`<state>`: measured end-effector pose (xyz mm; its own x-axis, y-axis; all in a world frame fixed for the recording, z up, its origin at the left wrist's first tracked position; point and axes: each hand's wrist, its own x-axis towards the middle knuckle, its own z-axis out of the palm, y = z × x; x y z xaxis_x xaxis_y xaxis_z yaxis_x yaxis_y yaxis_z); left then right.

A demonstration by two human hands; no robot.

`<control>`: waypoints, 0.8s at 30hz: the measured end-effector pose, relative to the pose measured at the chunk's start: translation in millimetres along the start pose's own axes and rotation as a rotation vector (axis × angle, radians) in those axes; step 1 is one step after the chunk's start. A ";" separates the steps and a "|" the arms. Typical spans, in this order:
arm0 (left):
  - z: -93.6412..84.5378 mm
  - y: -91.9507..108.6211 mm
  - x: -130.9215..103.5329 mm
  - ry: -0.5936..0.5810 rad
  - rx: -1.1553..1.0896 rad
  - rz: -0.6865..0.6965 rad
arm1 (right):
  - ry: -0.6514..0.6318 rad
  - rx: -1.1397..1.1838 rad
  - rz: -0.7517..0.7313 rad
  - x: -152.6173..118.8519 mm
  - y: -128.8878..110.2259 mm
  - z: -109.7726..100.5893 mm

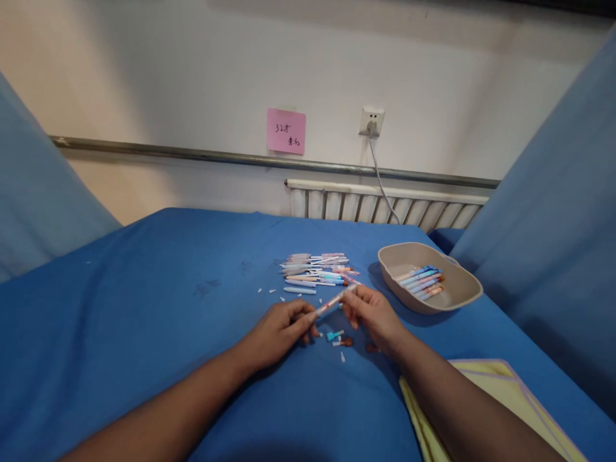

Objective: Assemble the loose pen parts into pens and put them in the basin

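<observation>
A slim pale pen barrel [330, 303] with reddish marks spans the gap between my two hands, above the blue cloth. My left hand [289, 322] pinches its lower left end. At its upper right end, the fingers of my right hand [373, 313] are closed on it. Just behind lies a pile of pen parts [315, 266], with light barrels and thin white refills side by side. Below the pen are a turquoise pen piece [333, 335], a brown pen piece [345, 342] and several tiny white tips [343, 357].
A beige basin [462, 296] on the right holds several pens [423, 282]. A yellow cloth [500, 391] lies at the front right, partly under my right forearm. Behind the blue-covered surface [144, 308] are a radiator [351, 202] and a corded socket [371, 122]. Blue curtains [553, 212] hang at both sides.
</observation>
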<state>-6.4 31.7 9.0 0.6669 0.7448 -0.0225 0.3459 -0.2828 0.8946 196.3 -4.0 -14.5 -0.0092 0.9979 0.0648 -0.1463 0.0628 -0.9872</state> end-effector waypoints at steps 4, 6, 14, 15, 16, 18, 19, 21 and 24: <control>7.3 -5.4 5.2 -0.020 -0.455 -0.189 | 0.092 0.204 0.064 6.0 4.5 -4.7; 10.0 -3.9 5.5 -0.018 -0.587 -0.229 | 0.123 0.233 0.067 8.9 8.3 -7.2; 19.2 39.1 26.8 -0.032 -0.454 -0.085 | 0.131 0.043 0.053 21.1 16.7 -5.2; 20.5 49.3 36.6 -0.037 -0.364 -0.029 | 0.127 0.015 0.046 22.8 15.8 -4.6; 22.3 60.4 48.2 -0.048 -0.266 0.028 | 0.130 -0.005 0.039 24.3 14.8 -4.1; 28.2 83.5 76.1 -0.059 -0.061 0.097 | 0.128 -0.053 0.021 26.4 12.9 -3.3; 32.5 94.7 91.9 -0.062 0.058 0.140 | 0.126 -0.079 0.017 26.8 12.1 -3.0; 44.3 113.8 124.7 -0.066 0.315 0.225 | 0.116 -0.124 0.013 26.5 10.9 -2.2; 67.6 131.6 169.7 -0.119 0.704 0.247 | 0.086 -0.167 0.019 25.0 10.5 -1.1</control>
<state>196.9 80.0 92.7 0.8324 0.5511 0.0580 0.4909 -0.7819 0.3844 195.6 21.6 -23.4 0.0754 0.9963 0.0401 0.0199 0.0387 -0.9991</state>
